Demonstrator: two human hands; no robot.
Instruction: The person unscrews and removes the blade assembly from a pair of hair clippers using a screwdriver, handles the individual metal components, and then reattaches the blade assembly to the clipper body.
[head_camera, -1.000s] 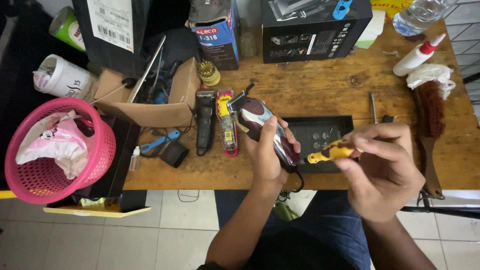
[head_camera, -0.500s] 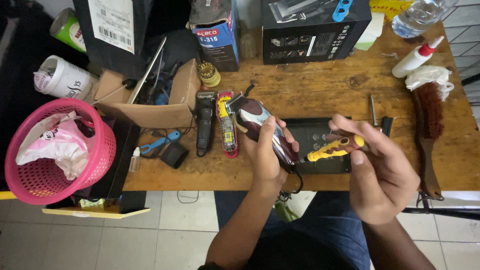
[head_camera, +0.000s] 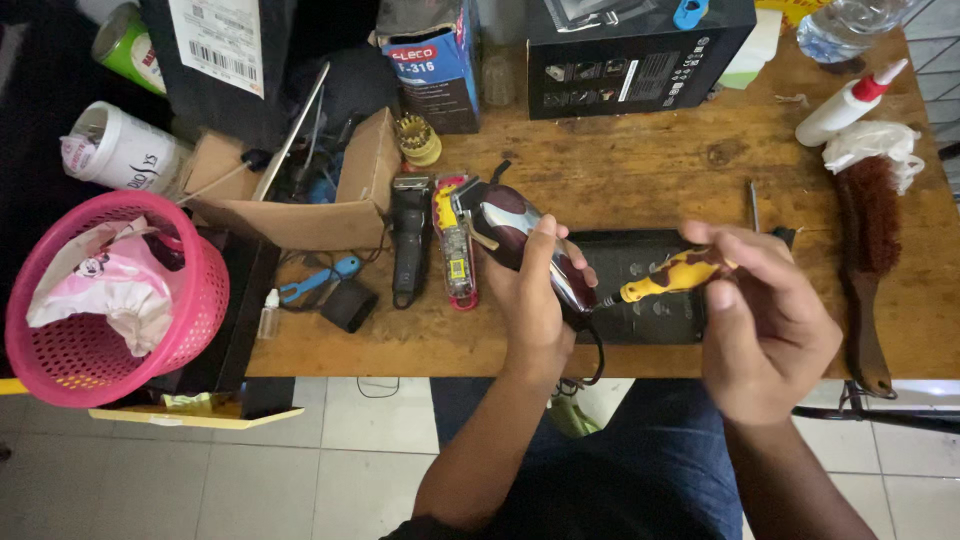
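My left hand (head_camera: 535, 300) grips a dark red and silver hair clipper (head_camera: 508, 228) over the front edge of the wooden table (head_camera: 650, 165), blade end pointing away from me. My right hand (head_camera: 765, 320) holds a yellow and brown screwdriver (head_camera: 672, 278), whose tip meets the clipper's near end close to its cord. Beneath both hands lies a flat black tray (head_camera: 640, 290).
A black clipper (head_camera: 409, 240) and a red and yellow clipper (head_camera: 455, 250) lie left of my left hand. Farther left are an open cardboard box (head_camera: 300, 215) and a pink basket (head_camera: 110, 295). A brush (head_camera: 868, 240), a glue bottle (head_camera: 845, 105) and boxes (head_camera: 635, 55) stand right and behind.
My right hand has shifted slightly up and turned with the screwdriver at the clipper's end. The left hand stays on the clipper.
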